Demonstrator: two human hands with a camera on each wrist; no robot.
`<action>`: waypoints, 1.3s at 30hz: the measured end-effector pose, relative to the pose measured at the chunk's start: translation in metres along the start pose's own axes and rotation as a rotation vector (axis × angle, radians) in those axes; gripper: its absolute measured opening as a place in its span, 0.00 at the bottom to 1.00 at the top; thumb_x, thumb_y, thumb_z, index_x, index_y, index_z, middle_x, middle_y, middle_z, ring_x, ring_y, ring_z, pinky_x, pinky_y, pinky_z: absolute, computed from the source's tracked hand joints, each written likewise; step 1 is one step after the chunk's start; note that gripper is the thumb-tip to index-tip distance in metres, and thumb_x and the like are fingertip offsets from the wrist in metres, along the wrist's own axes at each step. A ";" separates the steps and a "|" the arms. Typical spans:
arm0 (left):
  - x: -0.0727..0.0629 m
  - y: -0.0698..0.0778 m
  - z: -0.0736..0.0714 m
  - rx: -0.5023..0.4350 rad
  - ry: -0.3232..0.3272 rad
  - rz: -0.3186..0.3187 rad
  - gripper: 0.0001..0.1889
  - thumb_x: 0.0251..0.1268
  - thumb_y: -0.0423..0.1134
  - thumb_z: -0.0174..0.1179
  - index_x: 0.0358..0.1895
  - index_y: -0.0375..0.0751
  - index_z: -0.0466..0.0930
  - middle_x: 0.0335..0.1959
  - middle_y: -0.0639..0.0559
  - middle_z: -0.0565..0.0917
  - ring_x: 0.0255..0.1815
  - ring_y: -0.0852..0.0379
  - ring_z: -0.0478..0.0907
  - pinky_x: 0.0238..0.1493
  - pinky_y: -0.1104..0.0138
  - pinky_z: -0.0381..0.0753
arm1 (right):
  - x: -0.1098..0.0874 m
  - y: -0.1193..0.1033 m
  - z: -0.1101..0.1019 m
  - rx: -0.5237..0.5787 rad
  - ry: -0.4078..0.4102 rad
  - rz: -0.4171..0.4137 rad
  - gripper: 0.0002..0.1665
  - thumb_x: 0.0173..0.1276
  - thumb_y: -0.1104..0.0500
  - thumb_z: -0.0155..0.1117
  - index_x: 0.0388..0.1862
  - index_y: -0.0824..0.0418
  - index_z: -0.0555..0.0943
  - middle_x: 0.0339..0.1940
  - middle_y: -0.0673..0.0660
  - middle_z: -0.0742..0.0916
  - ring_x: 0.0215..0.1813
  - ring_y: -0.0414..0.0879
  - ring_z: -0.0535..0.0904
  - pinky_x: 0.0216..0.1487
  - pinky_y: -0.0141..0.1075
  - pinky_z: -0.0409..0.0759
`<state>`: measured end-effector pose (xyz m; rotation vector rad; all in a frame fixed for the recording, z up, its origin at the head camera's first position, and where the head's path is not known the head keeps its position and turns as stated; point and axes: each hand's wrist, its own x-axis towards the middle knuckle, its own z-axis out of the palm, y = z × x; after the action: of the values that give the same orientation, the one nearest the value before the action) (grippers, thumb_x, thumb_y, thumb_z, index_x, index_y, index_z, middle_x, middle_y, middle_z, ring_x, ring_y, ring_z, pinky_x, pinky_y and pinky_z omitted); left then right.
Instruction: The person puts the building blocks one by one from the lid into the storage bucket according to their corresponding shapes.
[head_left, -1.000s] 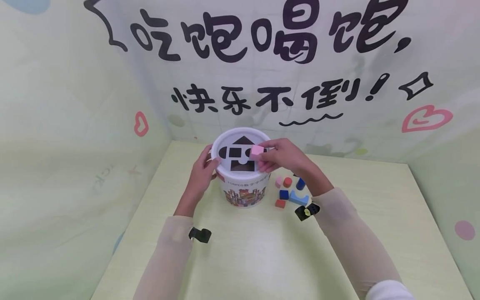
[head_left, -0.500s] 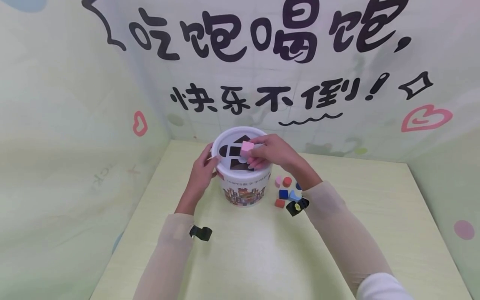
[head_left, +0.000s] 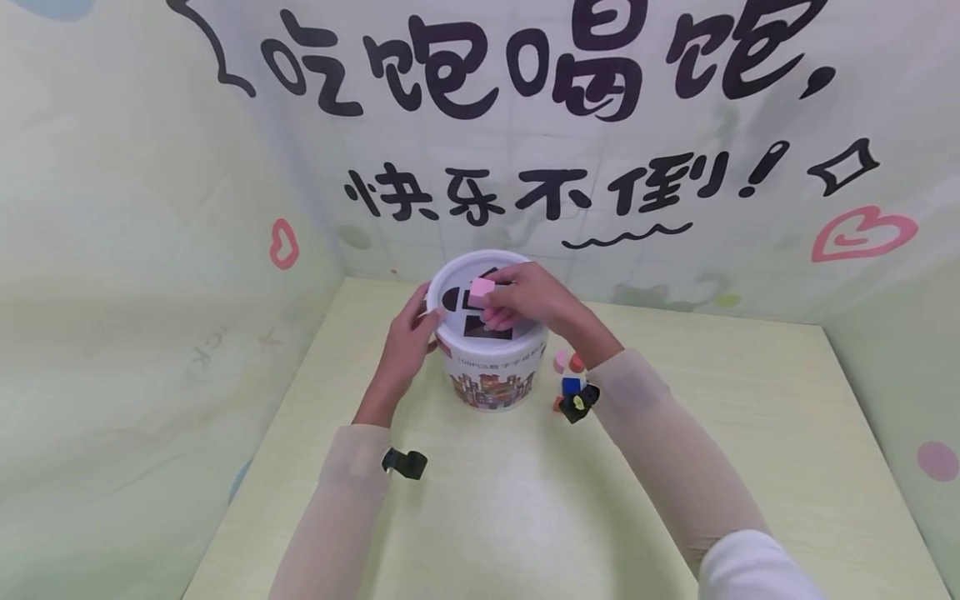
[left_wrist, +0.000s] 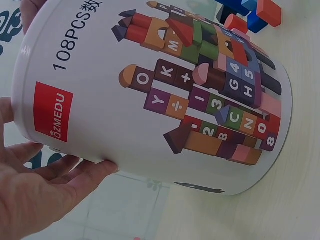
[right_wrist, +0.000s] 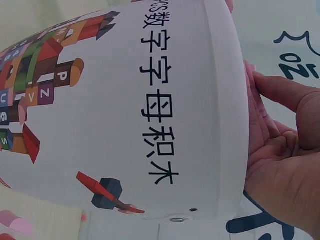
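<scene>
A white bucket (head_left: 491, 387) printed with colourful toy blocks stands upright on the table, its white lid (head_left: 459, 273) pierced by dark shaped openings. My left hand (head_left: 408, 340) holds the bucket's left side, thumb at the rim; the left wrist view shows its fingers (left_wrist: 90, 175) against the wall. Between thumb and fingers of my right hand (head_left: 534, 296), a pink cube block (head_left: 482, 292) is pinched over the lid, partly covering the square opening. Whether the block touches the lid, I cannot tell. In the right wrist view the bucket hides the block from sight.
Right of the bucket lie several loose blocks, among them a blue block (head_left: 572, 386) and a pink one (head_left: 561, 360); my right wrist's camera (head_left: 579, 403) partly covers the group. A printed wall (head_left: 480, 233) rises close behind the bucket.
My right hand has moved left across the lid, carrying the pink cube block from its right side to the square opening. The left hand keeps its hold on the bucket.
</scene>
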<state>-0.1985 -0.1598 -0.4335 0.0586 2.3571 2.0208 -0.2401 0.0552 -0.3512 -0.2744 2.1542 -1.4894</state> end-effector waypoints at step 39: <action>0.000 -0.003 -0.002 0.008 -0.021 0.003 0.26 0.74 0.51 0.50 0.72 0.70 0.61 0.69 0.50 0.71 0.63 0.47 0.74 0.59 0.48 0.79 | 0.020 0.006 0.006 -0.030 -0.019 0.009 0.14 0.69 0.61 0.63 0.51 0.64 0.80 0.32 0.62 0.87 0.29 0.49 0.85 0.34 0.40 0.88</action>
<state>-0.1985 -0.1618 -0.4359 0.0833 2.3537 2.0025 -0.2530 0.0439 -0.3638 -0.2878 2.1611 -1.4451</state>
